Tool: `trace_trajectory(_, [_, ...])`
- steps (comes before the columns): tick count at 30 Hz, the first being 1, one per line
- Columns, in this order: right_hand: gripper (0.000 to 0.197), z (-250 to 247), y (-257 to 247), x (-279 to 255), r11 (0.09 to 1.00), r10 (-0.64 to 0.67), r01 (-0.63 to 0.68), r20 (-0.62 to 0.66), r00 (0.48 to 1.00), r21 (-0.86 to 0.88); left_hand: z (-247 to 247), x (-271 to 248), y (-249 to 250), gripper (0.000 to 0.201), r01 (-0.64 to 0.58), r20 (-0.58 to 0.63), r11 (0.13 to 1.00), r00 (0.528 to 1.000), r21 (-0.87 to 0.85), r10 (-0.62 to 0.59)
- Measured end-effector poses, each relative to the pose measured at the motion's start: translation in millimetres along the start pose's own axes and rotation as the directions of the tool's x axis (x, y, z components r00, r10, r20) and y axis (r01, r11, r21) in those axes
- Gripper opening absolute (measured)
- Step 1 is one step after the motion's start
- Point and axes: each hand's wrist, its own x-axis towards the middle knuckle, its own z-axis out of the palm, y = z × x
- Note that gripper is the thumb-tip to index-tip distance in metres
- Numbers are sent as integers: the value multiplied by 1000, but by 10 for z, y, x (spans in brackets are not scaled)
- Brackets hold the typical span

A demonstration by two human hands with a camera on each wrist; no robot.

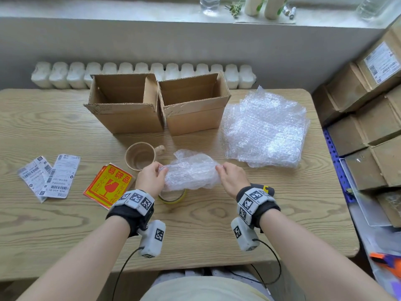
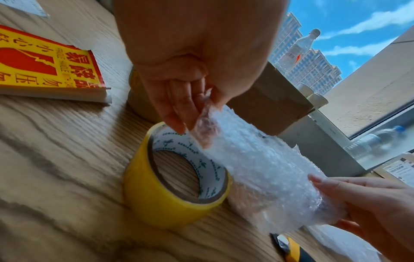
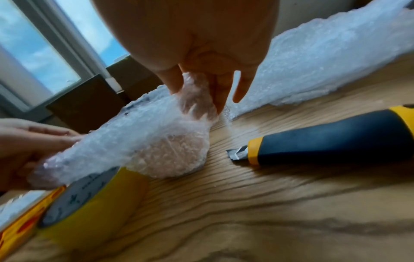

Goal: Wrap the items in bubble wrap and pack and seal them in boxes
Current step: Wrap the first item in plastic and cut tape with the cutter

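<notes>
Bubble-wrapped bundle between 2 pinching hands

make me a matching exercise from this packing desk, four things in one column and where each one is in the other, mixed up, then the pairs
Things
1. mug
2. tape roll
3. utility knife
4. stack of bubble wrap

Places
A. lying on the table beside the right hand
B. right of the two open boxes
C. standing open end up just beyond the left hand
D. flat on the table below the wrapped bundle that both hands pinch

Pairs: 1-C, 2-D, 3-A, 4-B
</notes>
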Motion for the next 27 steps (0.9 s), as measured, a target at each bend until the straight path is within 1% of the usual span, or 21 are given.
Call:
trace_trajectory(2, [37,18,-12,10,988,9,-12,-22,1000,-153,35,-8,46,18,63,15,998,998,14,-63])
trace_trajectory(4, [33,27,-5,2,984,-36,10,-144,989,-176,69,8,42,19,110,9,994,994,-12,-110])
trace_trajectory(5, [29,35,7,-21,983,-108,69,-227,968,-172,79,20,27,20,134,4,990,991,-35,-134])
trace_trajectory(6, [27,45,21,-44,966,-217,158,-307,927,-204,80,24,17,20,154,1,986,988,-59,-155])
trace_trajectory(7, [30,68,43,-63,931,-340,256,-364,867,-261,85,37,-5,20,168,4,983,986,-77,-169])
trace_trajectory(8, [39,103,66,-85,877,-465,355,-382,799,-324,90,48,-26,20,174,10,980,985,-95,-174])
trace_trajectory(10, [52,156,79,-144,748,-652,538,-276,706,-389,91,48,-61,19,166,9,978,986,-130,-166])
trace_trajectory(11, [53,172,80,-172,689,-707,599,-194,680,-408,90,40,-75,19,159,15,977,987,-144,-158])
trace_trajectory(12, [55,184,85,-196,648,-730,629,-116,673,-429,86,35,-103,19,145,20,976,989,-162,-144])
trace_trajectory(14, [57,213,117,-207,626,-707,635,14,707,-453,64,-13,-134,24,123,15,970,992,-210,-122])
trace_trajectory(16, [58,234,112,-211,672,-643,606,70,762,-425,41,-123,-144,32,105,-29,944,992,-312,-119])
trace_trajectory(17, [54,244,100,-209,698,-615,589,80,784,-407,36,-192,-159,34,74,-72,949,992,-305,-100])
trace_trajectory(19, [52,252,70,-206,729,-570,557,97,816,-397,27,-344,-206,37,-1,-106,993,994,-115,-11])
trace_trajectory(20, [53,253,60,-200,732,-566,556,104,818,-393,43,-404,-251,37,-55,-81,998,995,-14,54])
trace_trajectory(21, [54,242,44,-199,733,-561,554,111,821,-394,71,-450,-291,37,-130,-26,989,991,70,132])
trace_trajectory(22, [54,232,29,-203,732,-558,554,119,822,-396,107,-473,-343,38,-218,52,963,976,160,212])
trace_trajectory(23, [55,220,11,-209,735,-547,553,138,825,-392,155,-486,-395,41,-301,140,916,952,266,272])
trace_trajectory(24, [55,217,12,-205,736,-539,553,157,828,-390,201,-501,-431,43,-353,222,861,932,367,288])
trace_trajectory(25, [55,212,5,-204,736,-532,550,166,830,-395,247,-509,-459,44,-378,267,811,921,447,283])
trace_trajectory(26, [55,207,-2,-204,735,-525,546,172,834,-403,270,-525,-472,42,-387,270,774,920,501,284])
trace_trajectory(27, [55,207,-11,-204,732,-515,541,184,837,-414,287,-540,-483,37,-380,254,756,924,534,285])
